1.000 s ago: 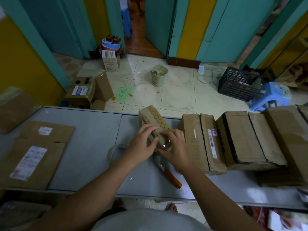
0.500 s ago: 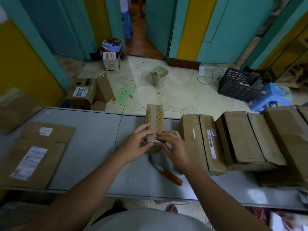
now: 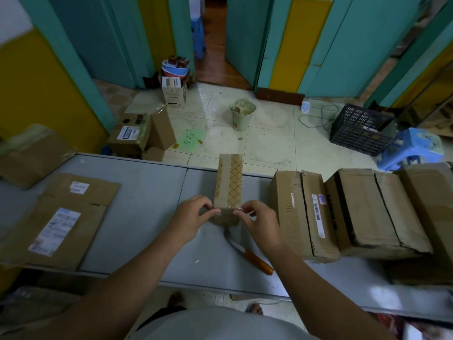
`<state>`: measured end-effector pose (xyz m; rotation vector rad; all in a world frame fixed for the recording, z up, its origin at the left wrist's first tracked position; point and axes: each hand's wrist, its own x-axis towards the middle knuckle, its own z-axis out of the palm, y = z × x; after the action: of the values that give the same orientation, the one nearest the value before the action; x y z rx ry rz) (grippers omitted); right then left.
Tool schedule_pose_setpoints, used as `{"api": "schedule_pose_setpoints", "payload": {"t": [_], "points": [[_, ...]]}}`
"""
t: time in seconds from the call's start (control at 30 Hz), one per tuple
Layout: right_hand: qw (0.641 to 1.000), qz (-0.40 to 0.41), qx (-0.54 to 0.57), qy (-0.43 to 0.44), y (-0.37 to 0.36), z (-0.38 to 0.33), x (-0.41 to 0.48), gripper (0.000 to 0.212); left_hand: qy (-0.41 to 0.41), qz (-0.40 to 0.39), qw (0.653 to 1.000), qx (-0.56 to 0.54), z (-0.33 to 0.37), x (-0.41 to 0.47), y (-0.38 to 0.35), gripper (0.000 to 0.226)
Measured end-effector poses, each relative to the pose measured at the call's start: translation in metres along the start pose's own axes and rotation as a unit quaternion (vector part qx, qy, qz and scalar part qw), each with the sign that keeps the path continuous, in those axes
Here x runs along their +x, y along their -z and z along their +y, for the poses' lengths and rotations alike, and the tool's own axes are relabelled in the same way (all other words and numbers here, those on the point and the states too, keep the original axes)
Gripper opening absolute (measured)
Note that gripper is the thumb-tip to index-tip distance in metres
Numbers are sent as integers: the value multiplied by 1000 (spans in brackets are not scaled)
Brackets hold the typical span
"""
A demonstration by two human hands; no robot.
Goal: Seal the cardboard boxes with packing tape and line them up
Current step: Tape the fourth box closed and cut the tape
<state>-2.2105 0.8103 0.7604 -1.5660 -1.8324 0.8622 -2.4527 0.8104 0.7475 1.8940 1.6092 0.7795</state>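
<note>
A small narrow cardboard box (image 3: pixel 230 182) with a diamond pattern lies lengthwise on the grey table (image 3: pixel 137 192), a strip of clear tape along its top. My left hand (image 3: pixel 193 217) and my right hand (image 3: pixel 259 223) pinch its near end from either side, thumbs and fingertips at the near top edge. To the right, three larger brown boxes stand side by side: one (image 3: pixel 301 212), a second (image 3: pixel 372 209) and a third (image 3: pixel 431 204). No tape roll shows clearly.
A knife with an orange handle (image 3: pixel 255 260) lies on the table just below my right hand. Flattened cardboard with labels (image 3: pixel 61 219) covers the table's left end. On the floor beyond are a black crate (image 3: pixel 360 128), a blue stool (image 3: pixel 411 148), a bucket (image 3: pixel 241 115) and more boxes (image 3: pixel 132 136).
The small box turned from a slant to point straight away from me. Both hands slid back to its near end.
</note>
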Motion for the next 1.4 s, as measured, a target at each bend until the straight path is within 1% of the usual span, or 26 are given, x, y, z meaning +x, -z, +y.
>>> {"api": "schedule_pose_setpoints", "payload": {"t": [0.07,0.17,0.27,0.33,0.47,0.6,0.7,0.77,0.83,0.87,0.93,0.97,1.07,1.2,1.27,1.4], "points": [[999,-13,-31,7,-1,1,2,16,-16,-21,999,18,0,0,1,28],[997,-18,-71,31,-1,6,7,23,-30,-29,999,34,0,1,3,20],[994,-30,-84,56,1,9,9,39,-28,-47,997,47,1,1,4,19],[994,-32,-82,63,3,10,11,44,-32,-52,997,49,2,1,5,20],[994,-34,-76,64,7,13,9,35,-37,-62,996,44,6,4,10,18],[993,-34,-62,96,11,12,-4,38,-29,-96,994,40,6,5,16,26],[995,-39,-40,78,17,10,-11,30,-37,-118,991,40,8,4,22,21],[996,-48,-31,64,23,9,-8,24,-46,-133,990,31,9,4,26,14],[996,-63,-37,51,30,7,-1,26,-50,-154,986,28,10,4,29,7],[995,-77,-44,47,34,5,3,27,-51,-159,986,30,10,4,30,10],[991,-106,-60,49,38,2,11,30,-50,-161,985,43,10,5,32,17],[990,-118,-66,51,40,0,14,33,-53,-159,985,51,11,6,32,16],[987,-132,-79,46,41,-5,19,41,-80,-144,984,66,12,10,34,6],[985,-143,-86,48,40,-8,22,43,-125,-135,979,83,13,16,35,11],[984,-143,-92,52,37,-7,24,41,-137,-132,978,84,12,20,35,12],[985,-112,-106,74,26,-1,25,37,-141,-126,979,81,13,24,32,13]]}}
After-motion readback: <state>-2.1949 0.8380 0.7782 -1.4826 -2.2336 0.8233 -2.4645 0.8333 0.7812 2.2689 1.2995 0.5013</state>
